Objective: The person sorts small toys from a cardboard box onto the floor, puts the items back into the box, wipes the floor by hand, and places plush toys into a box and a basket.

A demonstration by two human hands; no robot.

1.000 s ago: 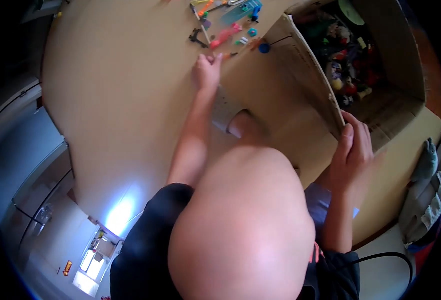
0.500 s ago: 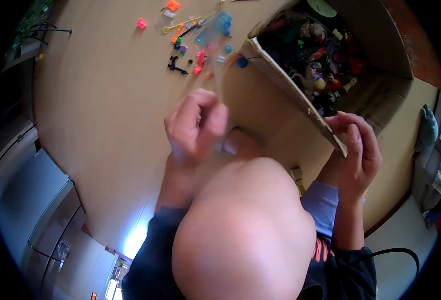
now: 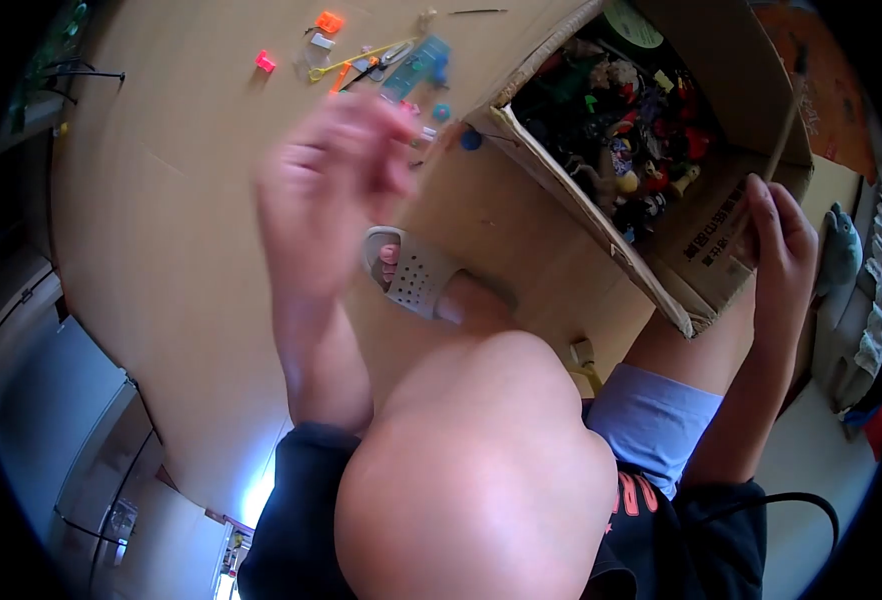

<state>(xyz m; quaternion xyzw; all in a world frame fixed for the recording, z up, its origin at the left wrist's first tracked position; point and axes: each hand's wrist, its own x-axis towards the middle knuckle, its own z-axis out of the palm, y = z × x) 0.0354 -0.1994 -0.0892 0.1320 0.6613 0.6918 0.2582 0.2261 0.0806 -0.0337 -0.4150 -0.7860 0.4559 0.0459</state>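
Note:
My right hand (image 3: 783, 235) pinches a thin stick with a dark tip (image 3: 788, 125), which looks like a paintbrush and points up over the box's right side. Beside that hand is a cardboard box (image 3: 583, 208) holding many small mixed toys (image 3: 646, 140). My left hand (image 3: 333, 175) is raised left of the box, in front of small plastic pieces on the floor. Motion smears its fingers; they look curled, and whether anything is in them cannot be made out. Among the pieces are a teal plastic part (image 3: 419, 68), a yellow stick (image 3: 366, 60) and an orange piece (image 3: 330, 21).
A foot in a white perforated clog (image 3: 411, 275) stands on the floor below the box. My bent knee (image 3: 471, 470) fills the lower middle. A pink piece (image 3: 265, 61) and a blue cap (image 3: 471, 139) lie on the floor. A plush toy (image 3: 840, 250) is at far right.
My right hand has left the box edge and moved right and up, with the thin stick now showing in it. My left hand has moved up and left, uncovering the clog.

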